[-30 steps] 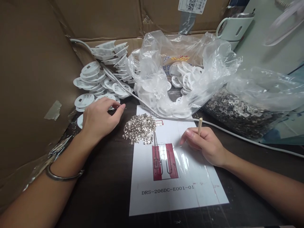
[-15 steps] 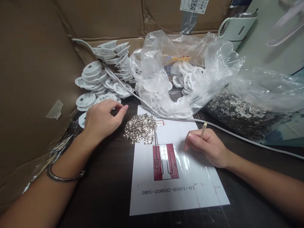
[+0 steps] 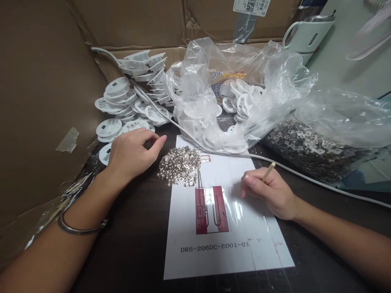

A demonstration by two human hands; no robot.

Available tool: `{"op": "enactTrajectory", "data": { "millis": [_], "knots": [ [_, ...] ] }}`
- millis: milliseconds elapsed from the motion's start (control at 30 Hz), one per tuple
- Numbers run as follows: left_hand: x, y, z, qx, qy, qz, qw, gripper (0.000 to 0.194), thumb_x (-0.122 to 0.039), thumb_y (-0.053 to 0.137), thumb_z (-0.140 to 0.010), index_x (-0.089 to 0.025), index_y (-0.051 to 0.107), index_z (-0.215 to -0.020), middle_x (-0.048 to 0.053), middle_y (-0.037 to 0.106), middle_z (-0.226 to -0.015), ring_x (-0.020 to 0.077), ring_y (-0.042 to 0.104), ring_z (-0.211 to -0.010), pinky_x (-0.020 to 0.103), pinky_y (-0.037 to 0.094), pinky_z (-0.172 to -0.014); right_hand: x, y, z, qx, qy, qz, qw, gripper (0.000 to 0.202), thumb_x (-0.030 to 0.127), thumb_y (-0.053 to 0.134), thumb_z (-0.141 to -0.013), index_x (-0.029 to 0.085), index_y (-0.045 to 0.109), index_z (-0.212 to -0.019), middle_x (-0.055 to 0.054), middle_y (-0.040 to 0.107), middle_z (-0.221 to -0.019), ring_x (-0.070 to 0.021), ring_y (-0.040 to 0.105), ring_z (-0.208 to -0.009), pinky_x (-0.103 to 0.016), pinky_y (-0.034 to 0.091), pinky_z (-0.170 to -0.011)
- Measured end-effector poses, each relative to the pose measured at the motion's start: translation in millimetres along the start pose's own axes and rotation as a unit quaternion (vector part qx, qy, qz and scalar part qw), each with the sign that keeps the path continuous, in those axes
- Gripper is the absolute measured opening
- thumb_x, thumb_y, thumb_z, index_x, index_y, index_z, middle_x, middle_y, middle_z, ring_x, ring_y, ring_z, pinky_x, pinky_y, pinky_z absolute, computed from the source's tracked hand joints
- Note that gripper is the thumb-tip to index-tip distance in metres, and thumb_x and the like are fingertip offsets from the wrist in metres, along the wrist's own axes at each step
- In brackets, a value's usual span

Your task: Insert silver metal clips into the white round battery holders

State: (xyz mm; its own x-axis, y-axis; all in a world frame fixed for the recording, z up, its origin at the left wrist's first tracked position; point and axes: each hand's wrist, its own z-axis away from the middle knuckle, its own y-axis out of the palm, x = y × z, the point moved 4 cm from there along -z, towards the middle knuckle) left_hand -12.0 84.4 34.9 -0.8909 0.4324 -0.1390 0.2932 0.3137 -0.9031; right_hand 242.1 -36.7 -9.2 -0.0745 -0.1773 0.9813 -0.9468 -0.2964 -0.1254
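My left hand (image 3: 134, 152) is closed, thumb against the curled fingers, beside a heap of small shiny metal pieces (image 3: 180, 165). Its fingertips are turned away, so anything pinched there is hidden. Over the right part of a printed sheet (image 3: 189, 264), my right hand (image 3: 271, 191) is closed around a thin wooden stick (image 3: 269, 171), whose pale end pokes up above the fingers. The stick's lower end cannot be seen. The sheet carries a red-and-white drawing and the print DRS-206DC-E001-01. The metal heap covers part of its upper left edge.
Round white plastic parts (image 3: 110, 128) are stacked at the back left. More lie in an open clear bag (image 3: 198, 97). A grey cable (image 3: 305, 175) crosses behind the sheet. At right sits a bag of metal pieces (image 3: 308, 142); a pale mug (image 3: 308, 34) stands behind. Cardboard (image 3: 146, 24) walls the back.
My right hand has shifted slightly right and down, and the stick now leans more to the right. My left hand keeps nearly the same pose. The view has moved slightly.
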Motion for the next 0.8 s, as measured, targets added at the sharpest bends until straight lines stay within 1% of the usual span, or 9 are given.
{"op": "enactTrajectory", "data": {
  "millis": [267, 433, 533, 633, 733, 800],
  "knots": [
    [-5, -0.2, 2, -0.008, 0.040, -0.020, 0.999, 0.032, -0.040, 0.048, -0.088, -0.021, 0.062, -0.067, 0.002, 0.068, -0.073, 0.0177, 0.060, -0.068, 0.030, 0.040, -0.060, 5, 0, -2, 0.000, -0.038, 0.008, 0.999, 0.046, 0.041, 0.048, -0.096, 0.015, 0.065, -0.063, 0.005, 0.035, -0.044, -0.0053, 0.029, -0.042, -0.022, 0.028, -0.044],
    [-6, 1.8, 3, -0.001, 0.053, -0.017, 0.998, 0.033, -0.041, 0.048, -0.088, -0.020, 0.062, -0.065, 0.002, 0.065, -0.068, 0.0166, 0.058, -0.064, 0.029, 0.039, -0.058, 5, 1, -1, -0.002, -0.037, 0.014, 0.999, 0.044, 0.041, 0.049, -0.096, 0.015, 0.066, -0.064, 0.005, 0.033, -0.045, -0.0056, 0.029, -0.043, -0.022, 0.027, -0.044],
    [-9, 3.5, 3, 0.009, 0.054, 0.000, 0.999, 0.034, -0.041, 0.048, -0.088, -0.020, 0.062, -0.065, 0.002, 0.065, -0.068, 0.0166, 0.058, -0.065, 0.029, 0.039, -0.060, 5, 2, 1, -0.005, -0.030, -0.003, 1.000, 0.045, 0.041, 0.048, -0.096, 0.015, 0.067, -0.065, 0.005, 0.032, -0.045, -0.0058, 0.028, -0.043, -0.022, 0.026, -0.044],
    [-20, 3.8, 5, 0.028, 0.056, 0.026, 0.998, 0.032, -0.039, 0.048, -0.088, -0.019, 0.064, -0.068, 0.002, 0.065, -0.069, 0.0164, 0.058, -0.065, 0.029, 0.039, -0.062, 3, 4, 2, -0.014, -0.011, -0.034, 0.999, 0.048, 0.044, 0.046, -0.096, 0.015, 0.068, -0.064, 0.004, 0.030, -0.045, -0.0063, 0.027, -0.043, -0.024, 0.022, -0.042],
    [-40, 5.2, 7, 0.063, 0.059, 0.047, 0.995, 0.031, -0.037, 0.048, -0.089, -0.018, 0.065, -0.071, 0.003, 0.066, -0.072, 0.0167, 0.058, -0.067, 0.029, 0.038, -0.062, -1, 5, 3, -0.035, 0.017, -0.073, 0.997, 0.050, 0.048, 0.045, -0.095, 0.015, 0.068, -0.066, 0.004, 0.029, -0.046, -0.0070, 0.026, -0.042, -0.025, 0.019, -0.041],
    [-54, 7.4, 9, 0.082, 0.062, 0.052, 0.993, 0.029, -0.035, 0.047, -0.089, -0.018, 0.064, -0.072, 0.003, 0.065, -0.072, 0.0168, 0.057, -0.067, 0.029, 0.036, -0.061, -2, 7, 2, -0.049, 0.025, -0.083, 0.995, 0.050, 0.051, 0.044, -0.094, 0.015, 0.067, -0.067, 0.004, 0.029, -0.047, -0.0075, 0.026, -0.043, -0.025, 0.019, -0.042]
  ]
}}
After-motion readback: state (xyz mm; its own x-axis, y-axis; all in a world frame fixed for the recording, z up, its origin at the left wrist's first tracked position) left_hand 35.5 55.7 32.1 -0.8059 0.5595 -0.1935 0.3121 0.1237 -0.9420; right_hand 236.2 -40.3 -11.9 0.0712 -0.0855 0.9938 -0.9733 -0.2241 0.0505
